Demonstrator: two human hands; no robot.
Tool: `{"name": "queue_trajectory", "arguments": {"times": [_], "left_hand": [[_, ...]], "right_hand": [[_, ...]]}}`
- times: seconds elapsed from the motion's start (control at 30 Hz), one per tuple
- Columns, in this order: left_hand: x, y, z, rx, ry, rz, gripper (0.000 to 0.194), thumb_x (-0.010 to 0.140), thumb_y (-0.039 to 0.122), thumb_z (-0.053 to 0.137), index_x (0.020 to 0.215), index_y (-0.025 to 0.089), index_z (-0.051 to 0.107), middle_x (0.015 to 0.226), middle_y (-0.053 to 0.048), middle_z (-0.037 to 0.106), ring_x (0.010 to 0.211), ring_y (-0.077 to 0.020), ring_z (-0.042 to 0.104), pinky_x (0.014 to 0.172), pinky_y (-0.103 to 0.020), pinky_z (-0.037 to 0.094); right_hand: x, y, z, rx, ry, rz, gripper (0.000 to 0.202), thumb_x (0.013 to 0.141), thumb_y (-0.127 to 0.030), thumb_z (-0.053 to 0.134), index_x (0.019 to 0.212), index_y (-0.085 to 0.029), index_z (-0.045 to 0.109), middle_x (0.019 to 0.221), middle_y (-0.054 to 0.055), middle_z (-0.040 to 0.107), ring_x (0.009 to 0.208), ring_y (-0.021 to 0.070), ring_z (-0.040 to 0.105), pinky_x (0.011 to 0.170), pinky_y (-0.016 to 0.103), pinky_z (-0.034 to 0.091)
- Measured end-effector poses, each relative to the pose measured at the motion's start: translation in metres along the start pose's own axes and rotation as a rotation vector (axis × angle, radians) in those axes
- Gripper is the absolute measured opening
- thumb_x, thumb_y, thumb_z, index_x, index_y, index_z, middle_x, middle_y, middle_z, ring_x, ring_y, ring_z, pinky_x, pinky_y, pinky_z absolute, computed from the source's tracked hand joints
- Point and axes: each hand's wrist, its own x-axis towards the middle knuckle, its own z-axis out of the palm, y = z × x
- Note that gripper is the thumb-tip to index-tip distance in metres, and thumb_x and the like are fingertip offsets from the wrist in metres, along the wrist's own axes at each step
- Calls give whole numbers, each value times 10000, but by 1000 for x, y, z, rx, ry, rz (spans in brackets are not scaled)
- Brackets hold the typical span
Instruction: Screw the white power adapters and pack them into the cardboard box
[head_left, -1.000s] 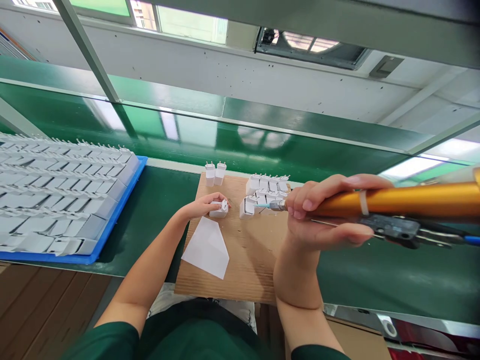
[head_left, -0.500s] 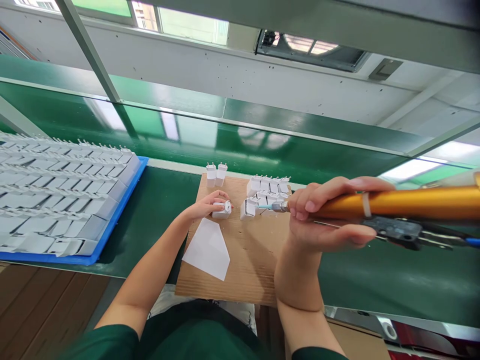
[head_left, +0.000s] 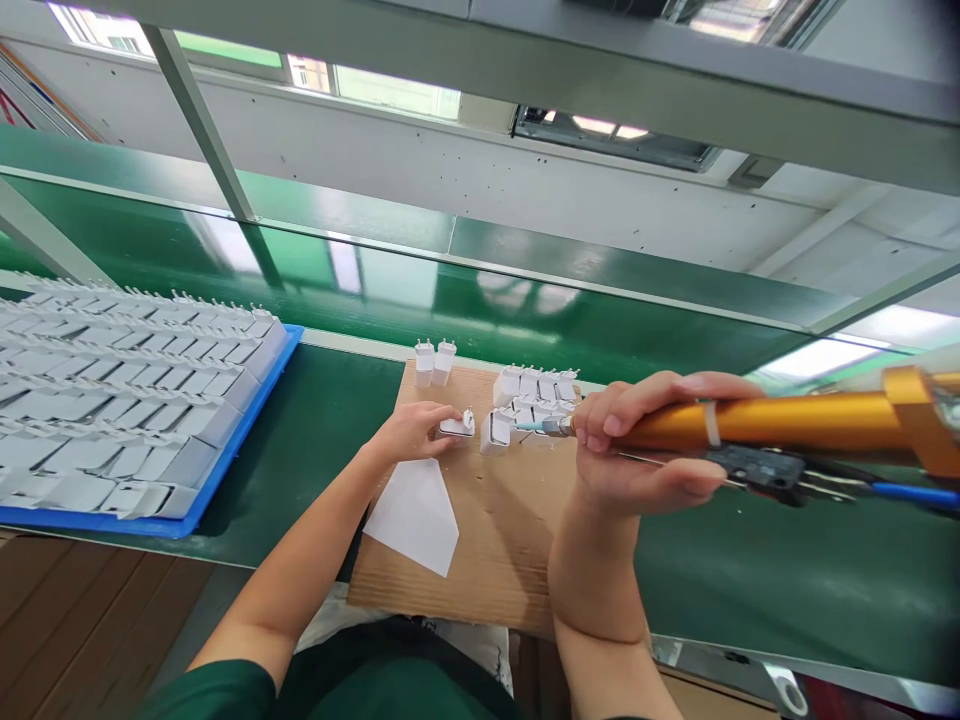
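Between the fingers of my left hand (head_left: 416,432) is a white plug adapter (head_left: 459,424), tilted with its pins to the right, low over the cardboard sheet (head_left: 495,520). My right hand (head_left: 637,435) is wrapped round an orange cylindrical tool (head_left: 787,418) with a black switch on its underside. The tool's light blue tip (head_left: 529,426) points left, by a white adapter (head_left: 495,432) at the near left of a group of several standing adapters (head_left: 534,385). Whether the tip touches it I cannot tell. Two more adapters (head_left: 435,362) stand upright at the cardboard's far left corner.
A blue tray (head_left: 196,520) on the left holds many white adapters in rows. A white paper piece (head_left: 415,515) lies on the cardboard. Beneath is the green tabletop (head_left: 300,430). A metal frame bar (head_left: 196,120) rises behind.
The adapter in my left hand has tipped over and shifted slightly right. My right hand and the tool have moved a little left. The view has tilted slightly upward.
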Motion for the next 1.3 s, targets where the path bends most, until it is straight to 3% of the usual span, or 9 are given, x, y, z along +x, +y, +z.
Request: {"name": "queue_trajectory", "arguments": {"times": [0.1, 0.27, 0.37, 0.47, 0.6, 0.73, 1.0, 1.17, 1.3], "left_hand": [[1, -3, 6, 71, 35, 31, 309, 868, 340, 636, 1161, 245, 659, 1052, -36, 742, 921, -200, 696, 801, -278, 505], [13, -10, 28, 214, 294, -187, 319, 929, 357, 598, 1206, 202, 624, 1018, -78, 740, 844, -206, 702, 766, -297, 530], [14, -10, 31, 241, 353, -238, 391, 916, 345, 619, 1274, 198, 563, 1104, -101, 711, 901, -228, 695, 770, -309, 535], [12, -5, 26, 245, 304, -263, 522, 868, 268, 659, 1352, 202, 473, 1196, -109, 655, 922, -232, 684, 745, -303, 533], [16, 4, 21, 291, 190, -372, 394, 904, 275, 604, 1276, 194, 502, 1170, -114, 614, 888, -236, 679, 713, -303, 511], [34, 8, 24, 301, 140, -384, 369, 949, 341, 556, 1274, 174, 506, 1120, -128, 620, 917, -274, 682, 703, -310, 491], [72, 2, 24, 264, 128, -419, 361, 972, 256, 464, 1310, 127, 472, 1126, -180, 648, 932, -315, 691, 772, -363, 494], [51, 20, 22, 112, 91, -344, 476, 922, 188, 471, 1387, 146, 383, 1006, -111, 700, 920, -266, 693, 827, -368, 517], [33, 40, 34, -181, -44, -220, 833, 737, 246, 720, 1454, 143, 307, 1362, -181, 568, 1225, -293, 579, 1014, -395, 479]], "right_hand": [[0, 0, 0, 4, 0, -1, 396, 771, -493, 755, 1025, -219, 626, 600, -71, 571, 343, 61, 405, 295, 189, 361], [-1, 1, 1, -24, 14, 6, 404, 766, -505, 750, 1030, -232, 612, 606, -76, 568, 353, 70, 435, 310, 199, 388], [-2, 1, 2, -68, 17, 16, 400, 771, -538, 729, 1031, -262, 602, 594, -89, 544, 347, 73, 426, 301, 200, 386], [-2, 1, 2, -56, 8, 5, 397, 776, -528, 733, 1044, -262, 610, 599, -85, 543, 343, 72, 411, 290, 203, 367], [-1, 2, 5, -27, 14, -7, 380, 770, -480, 756, 1037, -244, 623, 607, -74, 544, 347, 69, 407, 288, 207, 349], [0, 4, 7, -19, 16, -45, 381, 753, -488, 763, 1026, -257, 633, 575, -77, 509, 312, 70, 353, 247, 216, 290], [0, 4, 6, -46, 2, -30, 376, 757, -510, 744, 1038, -290, 629, 571, -75, 499, 308, 80, 353, 246, 226, 292], [-2, 3, 5, -26, 12, -17, 386, 756, -496, 755, 1044, -271, 630, 592, -66, 521, 328, 83, 380, 270, 235, 320], [-2, 4, 5, -53, -9, -10, 378, 773, -524, 728, 1050, -293, 614, 589, -72, 518, 328, 84, 376, 279, 235, 327]]}}
